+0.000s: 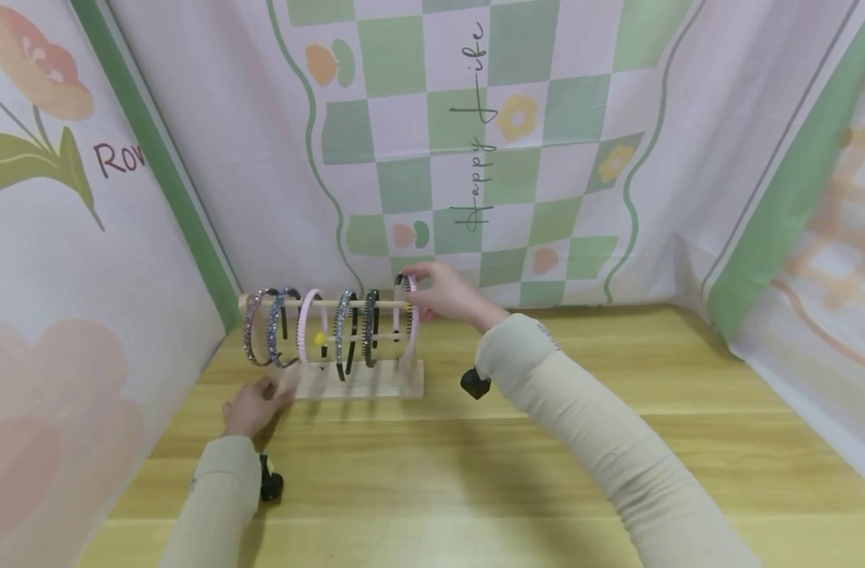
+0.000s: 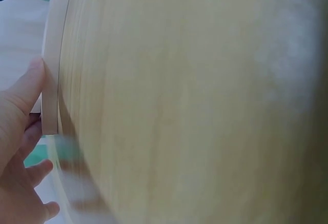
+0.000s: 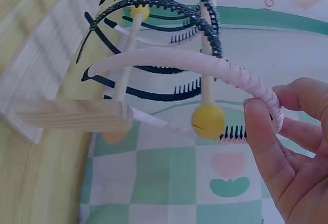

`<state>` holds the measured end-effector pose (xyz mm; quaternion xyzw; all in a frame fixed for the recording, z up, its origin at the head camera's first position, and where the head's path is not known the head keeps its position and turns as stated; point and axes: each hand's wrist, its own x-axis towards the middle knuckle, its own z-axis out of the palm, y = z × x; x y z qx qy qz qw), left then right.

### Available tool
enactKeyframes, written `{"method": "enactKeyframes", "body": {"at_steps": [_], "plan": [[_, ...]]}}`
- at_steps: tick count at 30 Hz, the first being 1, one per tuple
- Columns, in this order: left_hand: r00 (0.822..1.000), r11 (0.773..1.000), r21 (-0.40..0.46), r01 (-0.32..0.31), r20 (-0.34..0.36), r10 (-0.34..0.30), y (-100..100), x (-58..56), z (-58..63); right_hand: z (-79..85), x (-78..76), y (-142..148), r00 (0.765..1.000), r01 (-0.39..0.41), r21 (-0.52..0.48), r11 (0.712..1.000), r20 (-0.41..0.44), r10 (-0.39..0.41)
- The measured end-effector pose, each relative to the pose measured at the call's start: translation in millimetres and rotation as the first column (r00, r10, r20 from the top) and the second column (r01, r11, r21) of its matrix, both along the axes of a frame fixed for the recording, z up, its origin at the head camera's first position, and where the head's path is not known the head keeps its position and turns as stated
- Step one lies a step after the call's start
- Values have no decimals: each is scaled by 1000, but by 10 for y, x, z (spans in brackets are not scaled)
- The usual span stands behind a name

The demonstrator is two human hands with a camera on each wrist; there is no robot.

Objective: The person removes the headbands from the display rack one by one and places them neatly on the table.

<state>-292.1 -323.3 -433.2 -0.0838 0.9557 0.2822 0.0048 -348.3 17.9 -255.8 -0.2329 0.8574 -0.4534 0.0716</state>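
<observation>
A wooden headband stand (image 1: 354, 388) with two horizontal rods carries a row of toothed headbands. My right hand (image 1: 450, 295) pinches the top of a pink headband (image 3: 169, 57) at the rod's right end, between thumb and fingers. In the right wrist view this band arches around the rod, close by the yellow ball (image 3: 208, 121) on its tip. My left hand (image 1: 251, 406) grips the left end of the stand's base, with the thumb (image 2: 35, 75) against the board's edge and a finger behind it.
Along the rods hang a dark glittery headband (image 1: 368, 331), a silvery one (image 1: 340, 327), another pink one (image 1: 302, 327), a blue one (image 1: 273, 331) and a reddish sparkly one (image 1: 249, 327). The stand is on a wood-grain table (image 1: 582, 473), with a checked curtain (image 1: 475, 158) behind.
</observation>
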Motion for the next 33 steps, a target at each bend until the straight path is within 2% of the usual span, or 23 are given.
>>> {"method": "enactKeyframes", "body": {"at_steps": [8,20,27,33], "plan": [[1000,1000,-1,-2,12,2,13,13,33,106,39,157,999,36,-10,999,-15,-36],[1000,1000,-4,-7,20,7,21,9,18,166,52,531,996,86,-150,985,4,-87],[1000,1000,2,-5,7,5,12,35,47,54,9,738,990,140,-239,961,50,-132],[1000,1000,6,-7,14,7,23,22,42,-150,-33,917,983,184,-276,943,76,-169]]}}
